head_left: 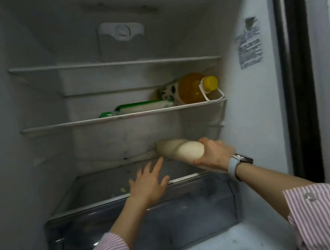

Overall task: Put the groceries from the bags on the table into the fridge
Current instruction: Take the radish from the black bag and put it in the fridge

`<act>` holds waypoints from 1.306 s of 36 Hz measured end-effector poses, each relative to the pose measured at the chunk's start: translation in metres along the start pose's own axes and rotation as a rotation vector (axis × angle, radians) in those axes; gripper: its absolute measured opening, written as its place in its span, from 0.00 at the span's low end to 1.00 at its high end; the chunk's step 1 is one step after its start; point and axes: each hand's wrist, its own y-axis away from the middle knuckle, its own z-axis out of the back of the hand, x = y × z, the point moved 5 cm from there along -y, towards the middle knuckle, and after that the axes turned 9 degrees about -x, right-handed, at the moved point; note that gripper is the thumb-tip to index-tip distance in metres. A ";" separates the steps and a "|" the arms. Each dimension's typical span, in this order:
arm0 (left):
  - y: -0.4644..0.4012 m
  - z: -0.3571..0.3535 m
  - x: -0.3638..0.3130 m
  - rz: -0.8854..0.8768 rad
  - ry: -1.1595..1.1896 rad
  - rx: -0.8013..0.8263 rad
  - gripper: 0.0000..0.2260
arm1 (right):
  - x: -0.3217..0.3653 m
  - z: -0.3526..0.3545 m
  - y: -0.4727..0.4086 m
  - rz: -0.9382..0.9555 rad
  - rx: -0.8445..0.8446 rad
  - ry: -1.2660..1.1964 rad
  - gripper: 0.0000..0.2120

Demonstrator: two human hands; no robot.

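Gripping white radish [179, 149] by blunt end, right hand [214, 155] held above lowest shelf [112, 182]; left hand [148, 184] fingers spread, nothing held.

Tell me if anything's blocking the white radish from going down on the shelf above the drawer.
Nothing visible blocks it. The right hand holds the white radish just above the glass shelf; the open left hand hovers in front, left of it, not underneath.

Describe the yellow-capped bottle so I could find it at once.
Look into the open fridge and find its middle shelf. At that shelf's right end the bottle lies on its side, cap toward the door. Its amber liquid sets it apart from the flat green-and-white packet beside it.
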 end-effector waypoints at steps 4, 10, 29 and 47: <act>-0.009 -0.022 0.005 0.010 -0.024 0.104 0.25 | -0.008 -0.024 -0.021 -0.011 0.029 0.025 0.32; -0.011 -0.025 0.002 0.005 -0.075 0.169 0.23 | -0.015 -0.042 -0.045 -0.014 0.049 0.084 0.33; -0.005 -0.017 -0.001 0.008 -0.065 0.086 0.22 | -0.030 -0.042 -0.010 0.330 -0.119 0.208 0.29; 0.197 -0.003 -0.051 0.190 0.276 -0.431 0.21 | -0.030 -0.026 0.217 0.190 -0.063 -0.535 0.18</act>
